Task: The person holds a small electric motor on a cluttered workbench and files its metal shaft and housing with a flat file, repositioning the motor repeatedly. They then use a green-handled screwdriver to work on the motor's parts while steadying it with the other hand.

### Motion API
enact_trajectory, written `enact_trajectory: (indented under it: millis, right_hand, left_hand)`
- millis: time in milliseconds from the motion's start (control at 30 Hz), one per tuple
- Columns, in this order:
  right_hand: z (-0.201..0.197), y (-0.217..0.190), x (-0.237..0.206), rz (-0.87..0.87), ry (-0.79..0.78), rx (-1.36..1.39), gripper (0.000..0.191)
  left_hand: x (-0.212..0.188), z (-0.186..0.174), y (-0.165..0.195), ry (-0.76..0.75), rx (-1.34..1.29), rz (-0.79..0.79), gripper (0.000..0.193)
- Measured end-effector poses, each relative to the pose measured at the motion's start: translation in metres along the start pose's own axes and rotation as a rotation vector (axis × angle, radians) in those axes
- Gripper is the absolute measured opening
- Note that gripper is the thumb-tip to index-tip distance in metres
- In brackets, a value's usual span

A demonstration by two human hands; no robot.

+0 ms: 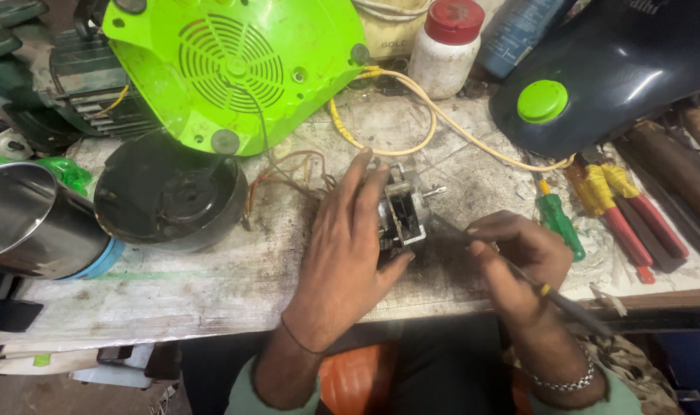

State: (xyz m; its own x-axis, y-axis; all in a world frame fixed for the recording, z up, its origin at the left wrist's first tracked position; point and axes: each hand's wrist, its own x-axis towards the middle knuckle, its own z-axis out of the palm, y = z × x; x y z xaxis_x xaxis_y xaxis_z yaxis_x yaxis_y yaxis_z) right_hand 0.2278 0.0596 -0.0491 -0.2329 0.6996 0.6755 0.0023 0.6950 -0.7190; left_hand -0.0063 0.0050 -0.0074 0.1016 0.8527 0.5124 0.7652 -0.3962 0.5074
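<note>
Motor block upright on bench | left hand grips it | right hand pinches screwdriver

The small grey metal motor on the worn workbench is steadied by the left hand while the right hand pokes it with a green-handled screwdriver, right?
Not quite. In the head view the right hand holds a thin dark tool. The green-handled screwdriver lies untouched on the worn workbench. The left hand does steady the small grey metal motor.

Small switch part: near side hidden behind left hand.
Thin tool: middle covered by right hand; tip too small to tell.
Steel jar: cut by left edge.
Dark housing: cut by right edge.
Green casing: top cut off.
</note>
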Motion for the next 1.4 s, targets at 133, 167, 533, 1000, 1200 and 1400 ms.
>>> enact_trajectory:
  millis: [133, 167, 533, 1000, 1200, 1400]
  right_hand:
    - [0.000, -0.002, 0.000, 0.190, -0.069, -0.199, 0.010]
    - [0.000, -0.002, -0.001, 0.147, -0.083, -0.210, 0.011]
    - [0.000, 0.000, 0.000, -0.051, -0.073, -0.175, 0.007]
    - [0.012, -0.019, -0.002, 0.106, 0.017, -0.259, 0.009]
    - [0.013, -0.012, -0.008, 0.035, 0.049, -0.256, 0.014]
    - [0.017, -0.013, -0.005, -0.321, -0.025, -0.441, 0.013]
  left_hand:
    - [-0.002, -0.003, 0.001, -0.026, -0.010, -0.014, 0.120]
    - [-0.002, -0.005, 0.000, -0.046, -0.020, -0.035, 0.120]
    - [0.001, -0.030, -0.009, -0.089, 0.046, -0.092, 0.128]
    - [0.000, -0.031, -0.007, -0.157, 0.008, -0.101, 0.122]
    - [0.002, -0.032, -0.004, -0.173, 0.041, -0.077, 0.129]
    - [0.000, -0.029, 0.003, -0.068, 0.116, 0.028, 0.124]
